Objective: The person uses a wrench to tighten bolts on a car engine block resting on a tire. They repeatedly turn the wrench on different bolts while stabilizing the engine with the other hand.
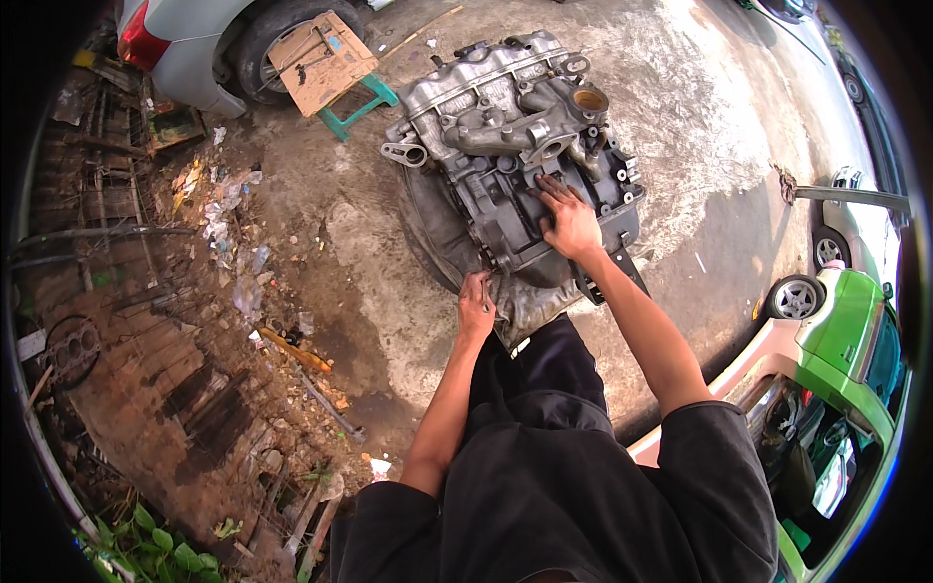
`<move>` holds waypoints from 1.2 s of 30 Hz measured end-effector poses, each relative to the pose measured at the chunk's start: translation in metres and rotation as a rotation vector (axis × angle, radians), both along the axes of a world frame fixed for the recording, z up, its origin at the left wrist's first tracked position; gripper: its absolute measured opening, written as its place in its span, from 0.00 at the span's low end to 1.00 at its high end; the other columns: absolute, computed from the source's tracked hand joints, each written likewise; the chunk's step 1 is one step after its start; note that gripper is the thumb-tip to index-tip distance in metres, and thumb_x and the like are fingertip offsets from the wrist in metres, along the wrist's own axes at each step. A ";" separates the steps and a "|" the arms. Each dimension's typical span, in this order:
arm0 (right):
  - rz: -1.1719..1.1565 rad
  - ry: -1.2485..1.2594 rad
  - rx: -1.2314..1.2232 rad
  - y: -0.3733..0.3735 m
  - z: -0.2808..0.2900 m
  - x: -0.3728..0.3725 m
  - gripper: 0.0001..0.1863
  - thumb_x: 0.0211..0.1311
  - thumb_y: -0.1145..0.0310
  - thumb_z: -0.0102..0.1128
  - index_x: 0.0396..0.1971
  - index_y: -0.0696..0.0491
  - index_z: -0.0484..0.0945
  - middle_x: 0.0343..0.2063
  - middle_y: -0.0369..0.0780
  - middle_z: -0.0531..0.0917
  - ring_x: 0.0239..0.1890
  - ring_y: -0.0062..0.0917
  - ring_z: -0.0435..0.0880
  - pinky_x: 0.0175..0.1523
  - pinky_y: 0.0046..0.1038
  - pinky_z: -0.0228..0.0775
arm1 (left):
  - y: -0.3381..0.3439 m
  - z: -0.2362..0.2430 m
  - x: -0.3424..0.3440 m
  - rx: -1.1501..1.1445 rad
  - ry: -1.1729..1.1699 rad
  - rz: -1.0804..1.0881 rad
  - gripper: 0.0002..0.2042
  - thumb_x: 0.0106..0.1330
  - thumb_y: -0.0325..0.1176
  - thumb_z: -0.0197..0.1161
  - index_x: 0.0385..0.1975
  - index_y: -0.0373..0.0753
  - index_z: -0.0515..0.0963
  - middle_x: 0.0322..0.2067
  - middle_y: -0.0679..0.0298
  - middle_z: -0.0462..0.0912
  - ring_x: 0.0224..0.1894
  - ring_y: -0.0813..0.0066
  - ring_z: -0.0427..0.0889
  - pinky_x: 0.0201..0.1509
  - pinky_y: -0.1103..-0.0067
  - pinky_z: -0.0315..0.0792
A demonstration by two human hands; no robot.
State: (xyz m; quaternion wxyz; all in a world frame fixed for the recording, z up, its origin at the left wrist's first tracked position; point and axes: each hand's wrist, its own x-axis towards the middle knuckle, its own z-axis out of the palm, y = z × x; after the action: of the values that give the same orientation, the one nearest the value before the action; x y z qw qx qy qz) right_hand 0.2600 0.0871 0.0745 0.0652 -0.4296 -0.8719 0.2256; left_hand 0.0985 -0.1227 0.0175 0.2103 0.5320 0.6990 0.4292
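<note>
A grey car engine (491, 209) lies in front of me, a cast-metal manifold (496, 134) and a ribbed cover (457, 85) on its far part. Beneath it shows a dark, round-edged support (425, 219) that looks like a tyre, with a dirty grey cloth or sheet (533, 303) at the near side. My right hand (571, 225) rests on the engine's dark near part, fingers stretched out and darkened with grime. At the engine's near left corner, my left hand (476, 309) has its fingers pinched together; whatever they hold is too small to tell.
Beyond the engine, a green stool (352, 109) carries a board (321, 63) with tools, beside a silver car (194, 49). Rubbish (228, 223) and scrap wood litter the left. A green car (846, 340) stands at the right, and a hammer-like tool (335, 408) lies on the ground.
</note>
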 end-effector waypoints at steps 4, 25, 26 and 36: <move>0.000 0.001 -0.006 -0.002 -0.001 -0.001 0.32 0.53 0.70 0.61 0.63 0.45 0.75 0.71 0.36 0.69 0.74 0.28 0.63 0.78 0.39 0.55 | 0.009 0.003 -0.017 -0.110 -0.155 0.123 0.08 0.80 0.29 0.48 0.44 0.34 0.74 0.32 0.55 0.79 0.31 0.62 0.82 0.35 0.68 0.76; -0.014 -0.005 -0.023 -0.002 0.001 -0.002 0.33 0.53 0.69 0.61 0.64 0.43 0.75 0.71 0.34 0.69 0.75 0.27 0.62 0.79 0.39 0.54 | 0.116 -0.015 -0.087 -0.681 -0.514 0.106 0.18 0.80 0.43 0.51 0.35 0.34 0.76 0.18 0.67 0.74 0.19 0.78 0.71 0.23 0.76 0.63; -0.013 -0.007 -0.020 -0.001 0.001 -0.002 0.33 0.53 0.69 0.61 0.64 0.43 0.75 0.71 0.34 0.69 0.75 0.27 0.62 0.79 0.39 0.53 | 0.117 -0.014 -0.087 -0.680 -0.499 0.103 0.18 0.80 0.43 0.51 0.35 0.34 0.76 0.18 0.67 0.74 0.19 0.78 0.71 0.23 0.76 0.64; -0.012 -0.006 -0.019 -0.001 0.000 0.000 0.33 0.53 0.69 0.61 0.64 0.44 0.75 0.71 0.35 0.69 0.75 0.27 0.62 0.79 0.39 0.53 | 0.119 -0.021 -0.091 -0.735 -0.420 0.061 0.19 0.81 0.43 0.50 0.36 0.33 0.76 0.18 0.66 0.74 0.20 0.77 0.71 0.24 0.75 0.64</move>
State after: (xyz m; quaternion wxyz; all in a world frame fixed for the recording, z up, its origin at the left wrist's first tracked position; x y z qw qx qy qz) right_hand 0.2598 0.0862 0.0741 0.0598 -0.4359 -0.8674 0.2324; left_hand 0.0076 -0.0033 -0.0035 0.5110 0.3016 0.7629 0.2567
